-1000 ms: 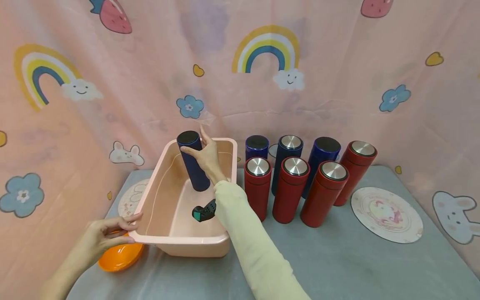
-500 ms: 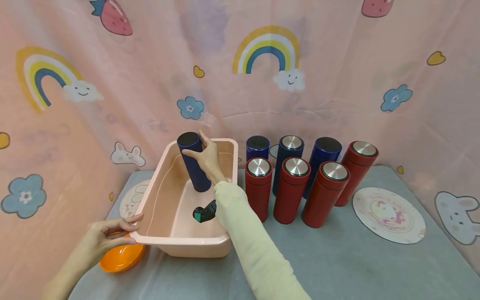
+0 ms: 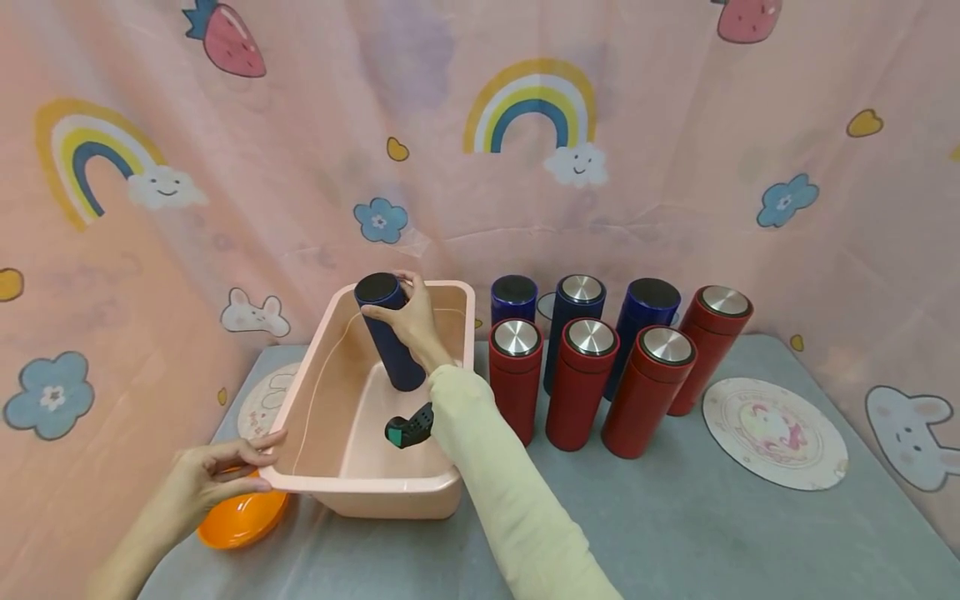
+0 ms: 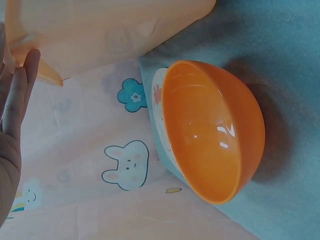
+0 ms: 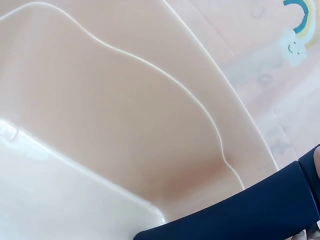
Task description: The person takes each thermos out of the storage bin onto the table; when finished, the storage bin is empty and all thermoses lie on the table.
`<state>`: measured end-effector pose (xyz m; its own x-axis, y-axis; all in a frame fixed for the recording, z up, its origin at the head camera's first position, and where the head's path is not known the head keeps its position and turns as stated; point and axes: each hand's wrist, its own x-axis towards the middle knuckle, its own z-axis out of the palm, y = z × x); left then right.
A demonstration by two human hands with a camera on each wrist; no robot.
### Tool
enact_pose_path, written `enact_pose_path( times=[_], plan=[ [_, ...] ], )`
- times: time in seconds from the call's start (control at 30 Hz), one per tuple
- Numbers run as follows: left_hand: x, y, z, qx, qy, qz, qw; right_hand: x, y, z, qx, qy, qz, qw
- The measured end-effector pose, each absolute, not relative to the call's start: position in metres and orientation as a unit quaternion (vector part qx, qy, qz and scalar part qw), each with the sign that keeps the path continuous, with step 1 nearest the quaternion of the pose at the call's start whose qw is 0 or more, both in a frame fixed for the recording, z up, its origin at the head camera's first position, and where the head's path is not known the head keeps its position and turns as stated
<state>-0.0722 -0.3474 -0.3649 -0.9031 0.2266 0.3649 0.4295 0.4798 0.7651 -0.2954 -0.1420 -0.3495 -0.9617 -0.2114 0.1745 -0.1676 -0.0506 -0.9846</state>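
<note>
My right hand [image 3: 412, 322] holds a dark blue thermos [image 3: 392, 346] near its black lid, thumb on the near side and fingers behind. The thermos stands slightly tilted inside a pink plastic tub [image 3: 360, 482], toward its far end. In the right wrist view the blue thermos [image 5: 240, 215] reaches down to the pale floor of the tub. My left hand [image 3: 198, 482] pinches the tub's near left corner at the rim, thumb below and fingers on top. Beneath that hand an orange bowl [image 4: 215, 135] sits on the grey cloth.
Right of the tub stand several thermoses: red ones [image 3: 573, 392] in front, blue ones [image 3: 642, 312] behind, and another red one [image 3: 712, 342] at the right. A round printed mat [image 3: 776, 433] lies farther right, another mat [image 3: 262, 400] left of the tub. A patterned pink curtain [image 3: 675, 167] hangs behind.
The blue thermos has sunk slightly lower into the tub with my right hand around it. My left hand stays at the tub's corner.
</note>
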Motion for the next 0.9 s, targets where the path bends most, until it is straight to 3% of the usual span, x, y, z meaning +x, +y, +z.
enact_pose_path(
  times=[0.17,0.47,0.9],
  plan=[
    [-0.072,-0.347,-0.367,-0.194,-0.856,-0.465,0.114,-0.297,-0.141,-0.351,-0.139,0.706,-0.694,0.014],
    [-0.073,-0.345,-0.368,-0.191,-0.859,-0.461,0.117,-0.296,-0.137,-0.348,-0.093,0.766,-0.634,-0.051],
    [-0.074,-0.346,-0.366,-0.222,-0.841,-0.481,0.106,-0.276,-0.113,-0.331,-0.127,0.748,-0.651,0.042]
  ],
)
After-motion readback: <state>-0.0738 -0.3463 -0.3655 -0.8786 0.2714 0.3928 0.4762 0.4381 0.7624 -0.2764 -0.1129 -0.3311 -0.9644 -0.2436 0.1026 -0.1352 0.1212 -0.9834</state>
